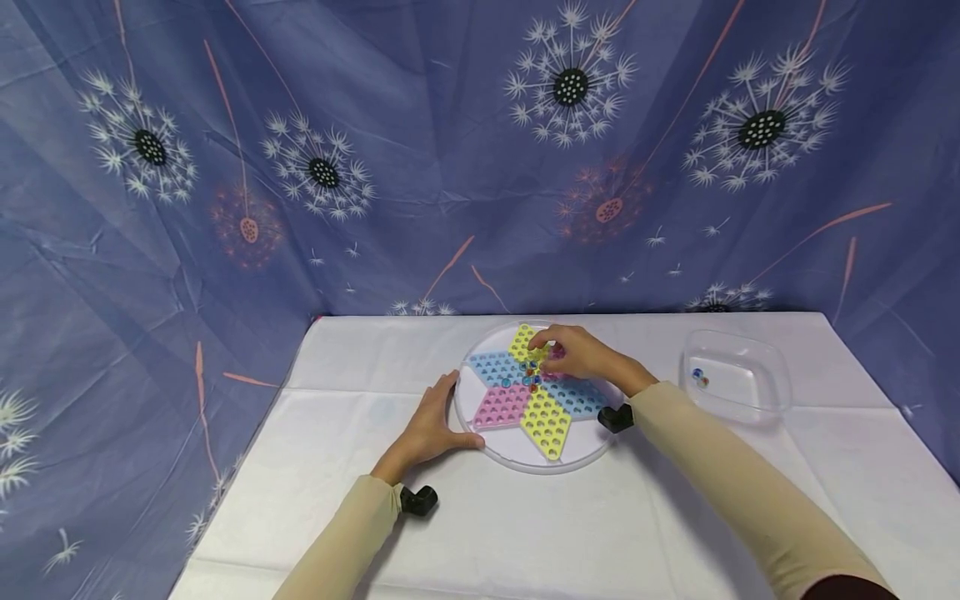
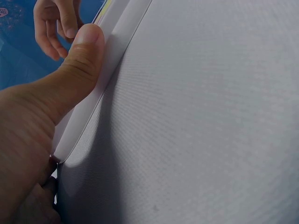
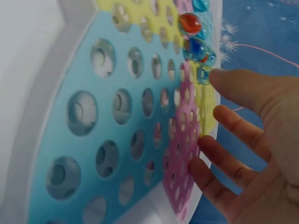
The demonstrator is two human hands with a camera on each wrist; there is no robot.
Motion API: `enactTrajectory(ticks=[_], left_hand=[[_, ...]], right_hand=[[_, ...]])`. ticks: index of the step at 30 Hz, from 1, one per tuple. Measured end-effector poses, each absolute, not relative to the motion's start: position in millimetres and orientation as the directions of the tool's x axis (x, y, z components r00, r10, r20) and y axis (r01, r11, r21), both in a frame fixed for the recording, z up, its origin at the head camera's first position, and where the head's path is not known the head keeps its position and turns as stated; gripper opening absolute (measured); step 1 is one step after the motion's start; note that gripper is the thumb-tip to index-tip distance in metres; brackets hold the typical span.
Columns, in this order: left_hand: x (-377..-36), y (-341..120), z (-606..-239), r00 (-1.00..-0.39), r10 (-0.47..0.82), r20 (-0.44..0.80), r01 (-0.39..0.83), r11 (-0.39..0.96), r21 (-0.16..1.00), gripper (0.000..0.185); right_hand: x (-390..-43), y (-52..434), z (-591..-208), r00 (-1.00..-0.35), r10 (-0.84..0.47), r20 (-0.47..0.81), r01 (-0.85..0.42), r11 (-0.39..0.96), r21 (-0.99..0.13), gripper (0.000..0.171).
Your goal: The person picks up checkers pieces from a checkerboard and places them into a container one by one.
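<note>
A round white Chinese checkers board (image 1: 468, 392) with a star of yellow, blue and pink hole fields lies on the table. Several glass marbles (image 1: 527, 382) sit around its centre. My left hand (image 1: 429, 425) rests along the board's left edge, thumb and fingers spread, the thumb lying against the rim in the left wrist view. Over the far part of the board is my right hand (image 1: 573, 350), index finger and thumb apart in the head view. In the right wrist view its thumb tip is right at a clear greenish marble (image 3: 204, 74), the other fingers loosely extended.
A clear plastic box (image 1: 738, 408) stands right of the board, with a couple of marbles (image 1: 699, 377) inside. White cloth (image 1: 360, 358) covers the table. A blue dandelion-print curtain (image 1: 442, 167) hangs behind and to the left.
</note>
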State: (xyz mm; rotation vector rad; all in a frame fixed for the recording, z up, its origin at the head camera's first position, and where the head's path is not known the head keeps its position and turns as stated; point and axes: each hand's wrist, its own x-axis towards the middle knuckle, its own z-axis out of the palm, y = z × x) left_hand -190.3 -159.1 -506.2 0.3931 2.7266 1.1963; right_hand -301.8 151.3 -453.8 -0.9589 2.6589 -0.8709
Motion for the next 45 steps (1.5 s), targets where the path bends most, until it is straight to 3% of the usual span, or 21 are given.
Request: enactTrajectory(ticks=[20, 45], left_hand=[[-191, -157, -503, -0.957, 0.289, -0.013, 0.186, 0.651, 0.736, 0.13], [-190, -159, -506, -0.955, 0.296, -0.004, 0.197, 0.647, 0.737, 0.129]], right_hand=[[-304, 145, -465, -0.779, -0.624, 0.06, -0.563, 0.654, -0.505, 0.019], [-304, 143, -469, -0.79, -0.61, 0.063, -0.553, 0.664, -0.503, 0.015]])
